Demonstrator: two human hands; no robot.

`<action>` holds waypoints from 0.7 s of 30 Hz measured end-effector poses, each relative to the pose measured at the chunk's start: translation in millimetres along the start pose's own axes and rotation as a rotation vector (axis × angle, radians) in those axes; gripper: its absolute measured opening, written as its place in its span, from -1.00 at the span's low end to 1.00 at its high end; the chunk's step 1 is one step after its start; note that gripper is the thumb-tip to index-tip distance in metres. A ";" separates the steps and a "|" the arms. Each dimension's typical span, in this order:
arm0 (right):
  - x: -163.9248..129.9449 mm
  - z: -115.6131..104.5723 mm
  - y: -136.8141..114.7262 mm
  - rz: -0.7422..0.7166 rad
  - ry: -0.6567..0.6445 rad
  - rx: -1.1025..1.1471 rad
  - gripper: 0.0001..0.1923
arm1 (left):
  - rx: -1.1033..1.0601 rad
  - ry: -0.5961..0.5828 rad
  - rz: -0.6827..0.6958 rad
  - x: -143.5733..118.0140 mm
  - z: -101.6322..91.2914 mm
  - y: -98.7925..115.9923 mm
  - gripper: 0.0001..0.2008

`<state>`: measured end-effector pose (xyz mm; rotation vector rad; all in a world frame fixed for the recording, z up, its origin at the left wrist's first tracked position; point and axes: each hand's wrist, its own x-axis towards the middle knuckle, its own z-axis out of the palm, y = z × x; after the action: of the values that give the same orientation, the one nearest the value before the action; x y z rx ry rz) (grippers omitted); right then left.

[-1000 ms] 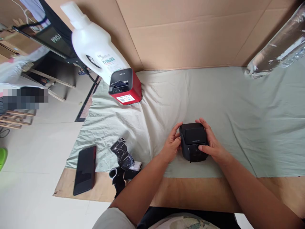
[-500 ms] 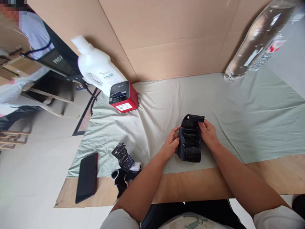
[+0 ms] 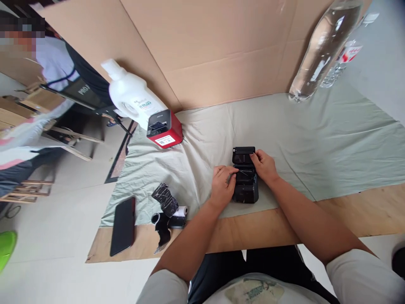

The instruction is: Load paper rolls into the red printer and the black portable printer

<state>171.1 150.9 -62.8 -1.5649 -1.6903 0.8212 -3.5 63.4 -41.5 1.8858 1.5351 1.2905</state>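
A small black box-shaped device (image 3: 244, 192) with a hinged lid stands on the pale green cloth (image 3: 316, 139). Its lid (image 3: 243, 155) is swung fully back and lies open. My left hand (image 3: 223, 185) rests against the device's left side, with the fingers reaching over the open compartment. My right hand (image 3: 265, 167) holds the right side, where lid and body meet. Both forearms come in from the bottom of the view.
A red and black box-shaped device (image 3: 164, 129) and a white jug (image 3: 131, 98) stand at the back left. A clear bottle (image 3: 319, 50) stands back right. A phone (image 3: 122, 226), a white paper roll (image 3: 180, 211) and black patterned rolls (image 3: 163, 202) lie front left. Cardboard walls the back. A person (image 3: 38, 84) is at the left.
The black device's lid went from shut to lifted to fully folded back. My left hand moved over the open compartment. The view shifted.
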 end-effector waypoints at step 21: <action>3.1 -3.1 6.5 -0.115 -0.086 -0.052 -0.54 | 0.647 -0.590 -0.091 54.9 10.8 46.5 -0.69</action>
<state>177.3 154.5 -66.2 -1.4703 -1.8580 0.8011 30.2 100.9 11.0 2.2401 1.7715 0.1279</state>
